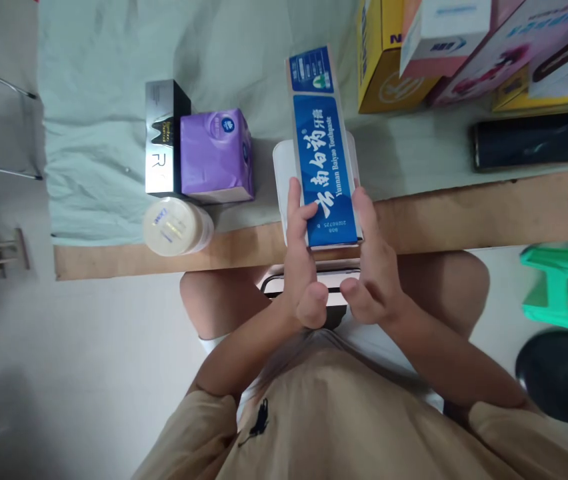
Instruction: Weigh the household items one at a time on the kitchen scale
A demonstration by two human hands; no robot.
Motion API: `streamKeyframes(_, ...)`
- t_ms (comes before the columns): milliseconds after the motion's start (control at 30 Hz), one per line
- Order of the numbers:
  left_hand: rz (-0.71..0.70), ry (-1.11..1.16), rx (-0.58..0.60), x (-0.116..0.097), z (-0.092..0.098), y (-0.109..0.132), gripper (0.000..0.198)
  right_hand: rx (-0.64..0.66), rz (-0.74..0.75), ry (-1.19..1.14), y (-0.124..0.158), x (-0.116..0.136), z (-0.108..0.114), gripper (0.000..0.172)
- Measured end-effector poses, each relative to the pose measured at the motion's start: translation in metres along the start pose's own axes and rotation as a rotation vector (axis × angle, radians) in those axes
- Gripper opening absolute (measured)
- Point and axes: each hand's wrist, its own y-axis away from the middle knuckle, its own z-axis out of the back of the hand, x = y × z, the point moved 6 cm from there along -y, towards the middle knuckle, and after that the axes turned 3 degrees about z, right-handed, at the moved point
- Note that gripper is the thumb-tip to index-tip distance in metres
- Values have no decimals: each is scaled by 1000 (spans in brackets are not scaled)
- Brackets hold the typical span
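A long blue toothpaste box (323,153) with white lettering is at the table's front edge, its printed face up. My left hand (304,260) presses on its left side near the lower end, one fingertip bent over the printed face. Against the right side rest the fingers of my right hand (377,267). Both thumbs stick out away from the box, so it is held between the fingers of the two hands. Beneath it shows a white rounded object (284,170), mostly covered. Whether the box touches that object I cannot tell.
To the left stand a black and silver box (159,140), a purple tissue pack (211,153) and a cream-lidded jar (169,227). Several boxes, including a yellow one (379,80), crowd the back right near a dark case (534,141). A green stool (559,287) is on the floor.
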Motion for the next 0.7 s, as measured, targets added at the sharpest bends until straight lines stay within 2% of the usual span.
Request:
streamKeyframes(67, 39, 51, -57, 8, 3, 7, 92, 0, -18, 6, 6, -7, -1, 83)
streamKeyframes(167, 66, 54, -40, 12, -3, 13, 90, 10, -45, -20, 12, -15, 0, 83)
streamKeyframes(333, 21, 3, -33, 10, -8, 18, 87, 9, -22, -46, 17, -24, 3, 80)
streamKeyframes(467, -2, -51, -25, 11, -6, 20, 81, -14, 25, 65, 20, -24, 1, 79)
streamKeyframes(600, -27, -142, -122, 14, 5, 20, 76, -55, 35, 98, 25, -26, -2, 77)
streamKeyframes(700, -119, -157, -279, 15, 30, 14, 65, -191, -13, -26, 23, -39, 10, 74)
